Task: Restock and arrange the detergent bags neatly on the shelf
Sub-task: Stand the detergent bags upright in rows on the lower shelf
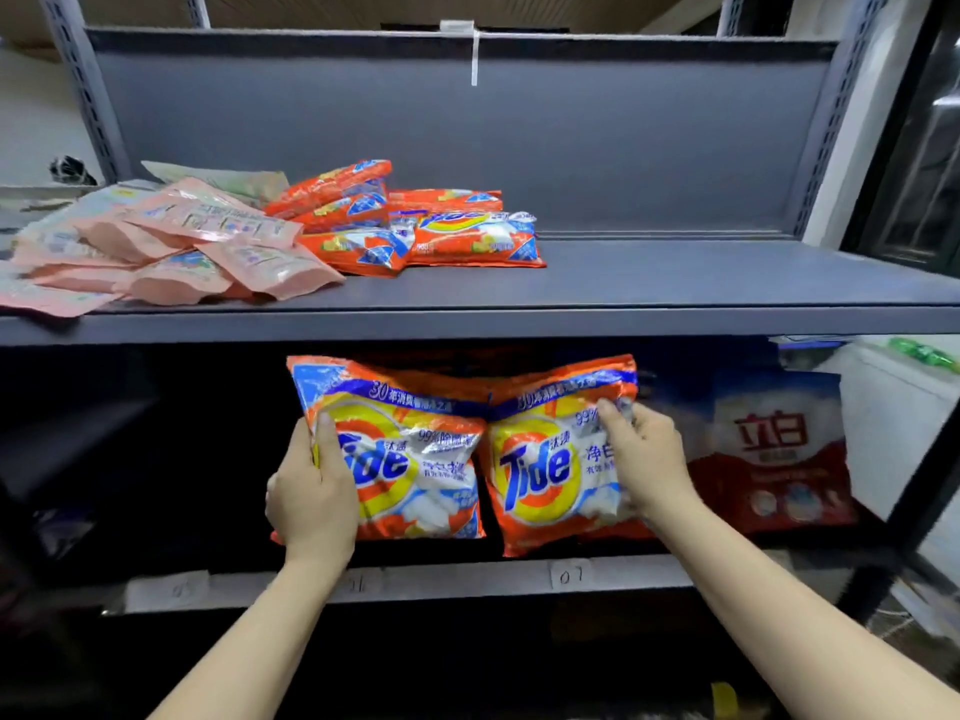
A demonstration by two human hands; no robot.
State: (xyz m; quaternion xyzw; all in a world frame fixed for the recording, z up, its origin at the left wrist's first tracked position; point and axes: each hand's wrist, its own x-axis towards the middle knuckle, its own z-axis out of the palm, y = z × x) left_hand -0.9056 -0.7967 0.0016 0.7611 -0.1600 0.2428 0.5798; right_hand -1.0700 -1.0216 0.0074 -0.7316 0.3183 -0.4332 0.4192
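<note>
Two orange detergent bags stand side by side on the lower shelf (467, 579), their inner edges touching. The left hand (311, 491) grips the left bag (410, 454) along its outer edge, thumb curled over the front and fingers behind. The right hand (644, 454) pinches the right bag (545, 470) near its upper right corner, fingers bent into the crinkled film.

At three o'clock from this pair stands a red and white bag (779, 449), blurred. At twelve o'clock, on the upper shelf (675, 283), lies a loose heap of orange bags (415, 231), and at ten o'clock a scatter of pink pouches (171, 252).

The held bags look soft and lean slightly; once released they could slump forward off the shelf edge or sag apart, since nothing visibly props them from behind. The right bag's lower corner sits close to the front lip.

The back of the lower shelf is dark, so whatever stands behind the pair cannot be made out. The shelf-edge labels (569, 576) are mostly unreadable, and the pink pouches run off the left side.
</note>
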